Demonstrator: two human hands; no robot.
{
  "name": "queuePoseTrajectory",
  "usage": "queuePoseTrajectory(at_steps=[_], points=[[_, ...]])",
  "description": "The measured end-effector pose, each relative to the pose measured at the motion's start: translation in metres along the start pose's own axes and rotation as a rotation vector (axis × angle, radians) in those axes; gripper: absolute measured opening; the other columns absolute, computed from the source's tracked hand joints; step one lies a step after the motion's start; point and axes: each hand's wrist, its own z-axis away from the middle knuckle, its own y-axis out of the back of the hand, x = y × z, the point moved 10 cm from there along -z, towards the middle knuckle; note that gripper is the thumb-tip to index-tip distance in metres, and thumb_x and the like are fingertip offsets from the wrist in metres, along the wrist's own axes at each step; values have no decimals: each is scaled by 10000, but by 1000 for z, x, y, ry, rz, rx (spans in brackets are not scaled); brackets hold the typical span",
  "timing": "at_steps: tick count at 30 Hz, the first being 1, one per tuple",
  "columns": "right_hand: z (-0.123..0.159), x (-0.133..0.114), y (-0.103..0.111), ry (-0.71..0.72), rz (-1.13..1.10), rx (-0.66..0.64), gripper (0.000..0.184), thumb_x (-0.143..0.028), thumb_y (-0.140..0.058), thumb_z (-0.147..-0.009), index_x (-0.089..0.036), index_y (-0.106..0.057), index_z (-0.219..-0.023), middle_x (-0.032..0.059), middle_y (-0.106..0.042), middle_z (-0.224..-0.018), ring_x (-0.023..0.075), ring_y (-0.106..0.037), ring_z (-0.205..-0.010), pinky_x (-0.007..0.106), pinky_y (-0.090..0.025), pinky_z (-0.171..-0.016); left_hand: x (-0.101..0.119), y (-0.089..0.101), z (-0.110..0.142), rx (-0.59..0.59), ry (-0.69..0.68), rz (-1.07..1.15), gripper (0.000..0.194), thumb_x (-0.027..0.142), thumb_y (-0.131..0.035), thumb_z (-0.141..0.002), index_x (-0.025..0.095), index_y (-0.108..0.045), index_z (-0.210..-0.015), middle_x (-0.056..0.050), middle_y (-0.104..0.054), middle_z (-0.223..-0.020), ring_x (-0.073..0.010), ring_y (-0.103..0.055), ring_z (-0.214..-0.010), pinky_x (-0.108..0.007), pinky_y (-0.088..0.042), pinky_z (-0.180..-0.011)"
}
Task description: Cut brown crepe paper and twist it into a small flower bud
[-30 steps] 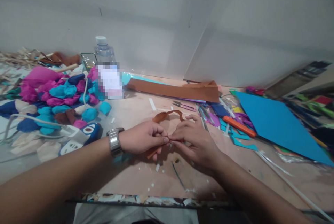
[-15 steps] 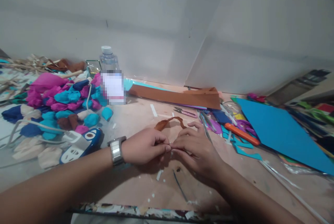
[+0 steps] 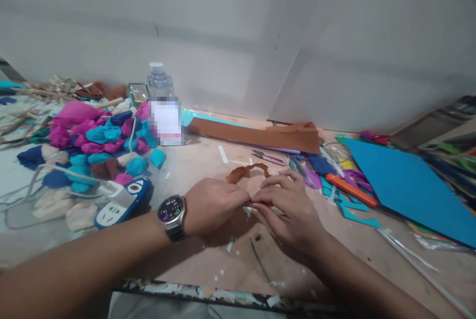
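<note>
My left hand [image 3: 215, 205], with a smartwatch [image 3: 171, 211] on its wrist, is closed in a pinch, its back turned up. Its fingertips meet those of my right hand [image 3: 284, 207], whose thumb and index finger are also pinched while the other fingers stay raised and bent. A crinkled brown paper strip [image 3: 241, 173] arcs up just behind both hands and passes out of sight behind the right fingers. Its pinched part is thin and mostly hidden between the fingertips. Beyond the right hand lie small pink-handled snips [image 3: 273, 159].
At left are bunched cloth-like bundles [image 3: 102, 133] and a corded power strip [image 3: 119, 210]. A water bottle [image 3: 159, 83] stands behind a blurred-out phone-like object [image 3: 166, 123]. Folded brown sheets [image 3: 256, 135] lie at the back, an orange cutter [image 3: 351, 190] and blue sheet [image 3: 405, 185] at right.
My left wrist has rolled, so the watch face now shows and the back of the hand is turned up. Fingertips stay together; the whole view has shifted slightly.
</note>
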Motion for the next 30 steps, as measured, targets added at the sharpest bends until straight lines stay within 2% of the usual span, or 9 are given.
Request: queuePoseTrajectory(at_steps=[7,12,15,18,21,24,30], points=[[2,2,-5,-12,7,-32,126,-131,-655,-954,-255,-650,-975,-4,-728,-879,249,-615,-1028,506,-316,-1030,8,5,0,54,-69,-98,159,252,-520,-1051,202,-641,-960,21,-681,-741,-165,-649,-650,-323,-430,-575],[4,3,-11,-57,-17,-96,114,-138,-580,-981,-243,-625,-980,35,-696,-934,266,-583,-1064,507,-327,-1010,15,12,0,114,-130,-155,206,227,-504,-1048,195,-619,-880,29,-635,-679,-157,-595,-576,-338,-376,-522],[3,6,-17,-104,-36,-149,108,-151,-545,-994,-232,-610,-964,54,-681,-966,278,-564,-1089,502,-343,-989,17,11,0,98,-147,-161,227,218,-486,-1052,187,-628,-877,18,-641,-680,-157,-589,-571,-331,-382,-534],[3,9,-20,-147,-50,-174,110,-157,-524,-1002,-223,-598,-955,70,-673,-1003,285,-549,-1117,502,-353,-990,14,6,0,52,-98,-115,231,205,-464,-1052,179,-659,-930,-3,-687,-730,-160,-612,-599,-319,-382,-550],[4,13,-20,-166,-54,-157,94,-177,-546,-1010,-226,-616,-972,70,-685,-1026,278,-560,-1117,491,-363,-988,-4,1,-1,-24,100,76,241,250,-483,-1048,179,-694,-955,-22,-736,-798,-168,-659,-672,-295,-404,-597],[5,16,-19,-150,-59,-133,47,-211,-623,-994,-244,-657,-1003,55,-713,-1032,268,-583,-1097,478,-373,-987,-21,-10,0,-131,336,390,272,305,-510,-1041,170,-716,-925,-29,-744,-813,-157,-663,-707,-275,-442,-666],[4,13,-17,-86,-49,-115,49,-218,-680,-961,-248,-689,-999,37,-743,-985,267,-604,-1094,484,-359,-1008,-24,-34,3,-287,572,1031,361,347,-487,-1043,155,-652,-787,-34,-716,-752,-143,-667,-691,-263,-498,-692]])
